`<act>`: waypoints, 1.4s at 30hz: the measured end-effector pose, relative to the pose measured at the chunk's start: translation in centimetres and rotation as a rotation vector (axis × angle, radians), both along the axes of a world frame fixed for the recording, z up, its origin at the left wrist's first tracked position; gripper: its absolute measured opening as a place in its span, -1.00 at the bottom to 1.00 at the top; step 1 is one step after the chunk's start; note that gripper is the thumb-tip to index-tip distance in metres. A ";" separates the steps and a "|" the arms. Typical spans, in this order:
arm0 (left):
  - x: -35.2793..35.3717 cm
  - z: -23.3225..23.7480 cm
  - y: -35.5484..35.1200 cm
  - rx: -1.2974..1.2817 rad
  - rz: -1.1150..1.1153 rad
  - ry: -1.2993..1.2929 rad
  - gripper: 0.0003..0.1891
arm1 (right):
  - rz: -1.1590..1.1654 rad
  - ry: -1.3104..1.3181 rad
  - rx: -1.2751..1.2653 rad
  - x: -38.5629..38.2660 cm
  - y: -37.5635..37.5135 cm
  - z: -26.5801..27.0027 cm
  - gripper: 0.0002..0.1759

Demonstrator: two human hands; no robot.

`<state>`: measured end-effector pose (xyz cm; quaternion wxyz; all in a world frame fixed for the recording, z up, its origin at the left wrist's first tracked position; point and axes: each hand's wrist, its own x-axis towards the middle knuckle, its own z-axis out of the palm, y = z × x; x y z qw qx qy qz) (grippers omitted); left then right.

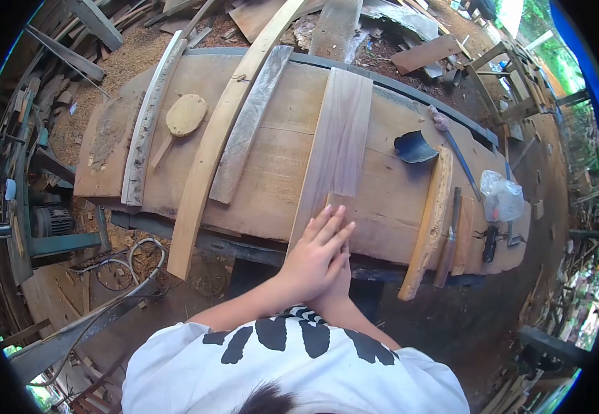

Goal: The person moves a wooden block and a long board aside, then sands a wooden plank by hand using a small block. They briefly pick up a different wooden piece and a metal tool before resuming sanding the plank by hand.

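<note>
My left hand (315, 257) lies with its fingers stretched out over the near end of a wide pale board (337, 138) on the wooden tabletop (282, 165). Beneath and beside it is my right hand (335, 288), mostly covered, its fingers hidden. A small piece of wood (341, 201) shows just beyond my fingertips, on the board; whether my right hand grips it cannot be seen. Left of the hands lie a greyish plank (252, 124) and a long curved plank (220, 134).
A round wooden paddle (187, 115) and a whitish strip (149, 124) lie at the left. To the right are a dark curved piece (414, 147), a rough stick (429, 224), a chisel-like tool (449, 245) and a plastic bag (501, 196). A hose (133, 259) hangs lower left.
</note>
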<state>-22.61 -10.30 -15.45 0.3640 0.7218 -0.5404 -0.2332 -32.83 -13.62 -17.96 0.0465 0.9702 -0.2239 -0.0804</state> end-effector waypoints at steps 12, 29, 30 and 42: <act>21.6 -4.3 -29.2 -0.087 0.085 -0.202 -0.50 | 0.069 -0.180 -0.161 23.5 -28.7 -2.9 -0.25; -0.3 0.6 1.0 0.074 -0.009 -0.220 -0.28 | 0.003 -0.163 -0.526 2.8 -2.7 0.4 -0.18; 0.5 0.1 -0.2 0.049 0.025 -0.247 -0.30 | -0.017 -0.153 -0.413 3.1 -2.9 0.6 -0.18; 21.4 -3.0 -27.7 0.028 0.129 -0.287 -0.47 | -0.041 -0.294 -0.081 22.9 -25.8 -1.4 -0.22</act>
